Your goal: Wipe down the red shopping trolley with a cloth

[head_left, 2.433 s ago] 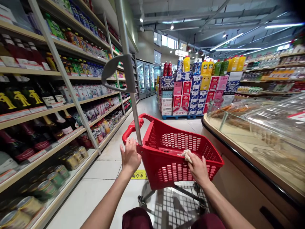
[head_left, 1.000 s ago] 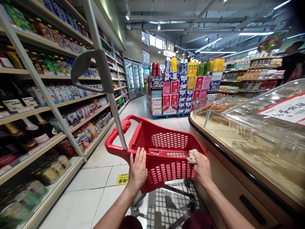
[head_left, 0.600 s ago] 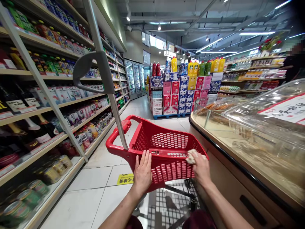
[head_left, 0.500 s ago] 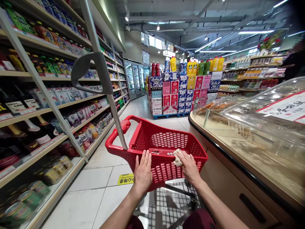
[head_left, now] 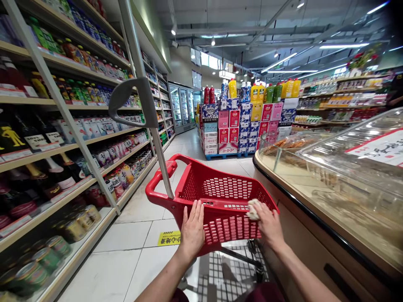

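Observation:
A red plastic shopping cart stands side-on in front of me, its basket wall full of slots. My left hand lies flat against the near side wall close to the handle end, fingers stretched out and pointing up. Toward the front end, my right hand presses a crumpled whitish cloth on the top rim of the same side. A metal pole rises from the handle end and carries a grey plastic loop grip. Part of the cloth is hidden under my right fingers.
Shelves of bottles and cans line the left. At right stands a counter with clear covers. Stacked drink cartons sit on a blue pallet ahead, with glass-door fridges behind. A yellow floor sticker lies by the cart.
My right hand has slid the cloth along the rim toward the cart's front end. My left hand stays on the side wall. The whole view has shifted slightly.

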The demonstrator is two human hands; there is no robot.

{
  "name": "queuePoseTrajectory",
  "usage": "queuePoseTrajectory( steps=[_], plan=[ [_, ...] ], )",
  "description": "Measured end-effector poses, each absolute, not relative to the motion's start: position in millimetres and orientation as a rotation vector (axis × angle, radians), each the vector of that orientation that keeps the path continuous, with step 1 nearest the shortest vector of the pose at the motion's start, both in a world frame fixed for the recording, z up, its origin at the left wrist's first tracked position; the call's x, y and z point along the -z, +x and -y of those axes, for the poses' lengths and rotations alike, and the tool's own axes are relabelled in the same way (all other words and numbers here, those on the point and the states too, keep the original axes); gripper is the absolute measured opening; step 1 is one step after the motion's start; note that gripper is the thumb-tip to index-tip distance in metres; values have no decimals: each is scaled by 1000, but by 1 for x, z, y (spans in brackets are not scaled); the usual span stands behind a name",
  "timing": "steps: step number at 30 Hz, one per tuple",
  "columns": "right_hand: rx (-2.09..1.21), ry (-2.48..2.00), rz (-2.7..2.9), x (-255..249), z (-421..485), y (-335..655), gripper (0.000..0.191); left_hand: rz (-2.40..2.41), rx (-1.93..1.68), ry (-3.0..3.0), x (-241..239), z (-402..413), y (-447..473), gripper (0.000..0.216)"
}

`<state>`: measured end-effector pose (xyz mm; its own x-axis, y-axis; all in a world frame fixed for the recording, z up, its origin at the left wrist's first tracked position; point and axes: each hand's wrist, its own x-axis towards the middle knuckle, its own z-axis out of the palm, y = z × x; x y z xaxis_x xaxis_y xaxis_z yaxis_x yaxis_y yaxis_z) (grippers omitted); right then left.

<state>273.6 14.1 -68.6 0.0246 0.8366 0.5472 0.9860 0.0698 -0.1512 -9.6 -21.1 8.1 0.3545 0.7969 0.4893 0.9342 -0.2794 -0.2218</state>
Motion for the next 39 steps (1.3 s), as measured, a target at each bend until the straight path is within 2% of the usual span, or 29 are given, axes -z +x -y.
queuePoseTrajectory(
  steps=[4,9,15,18,20,23,27,32,35,37,39],
  plan=[
    [380,-1915,1672,69,-13,276,49,1511,402,-2135,-4,21,-7,69],
    [314,-1526,1984,58,-13,237,59,1513,399,-2138,-5,22,-8,72],
    [284,-1878,1653,59,-15,264,51,1469,384,-2159,-3,22,-6,69],
    [276,-1645,1845,51,-15,230,51,1483,404,-2159,-3,24,-2,68],
    [269,-1478,1966,46,-17,204,55,1457,431,-2194,-8,27,-8,65],
    [252,-1518,1906,44,-19,190,53,1456,559,-2169,-28,29,-35,59],
    [288,-1553,1868,49,-20,188,45,1804,773,-1760,-58,26,-84,58],
    [235,-1337,2036,45,-21,161,55,1887,660,-1859,-60,19,-101,64],
    [105,-1205,2119,6,-22,144,56,1873,661,-1899,-53,19,-98,67],
    [125,-1004,2139,-49,-22,121,51,1874,652,-1914,-51,20,-98,68],
    [324,-782,2023,-121,-23,88,47,1880,641,-1914,-52,21,-100,68]
  ],
)
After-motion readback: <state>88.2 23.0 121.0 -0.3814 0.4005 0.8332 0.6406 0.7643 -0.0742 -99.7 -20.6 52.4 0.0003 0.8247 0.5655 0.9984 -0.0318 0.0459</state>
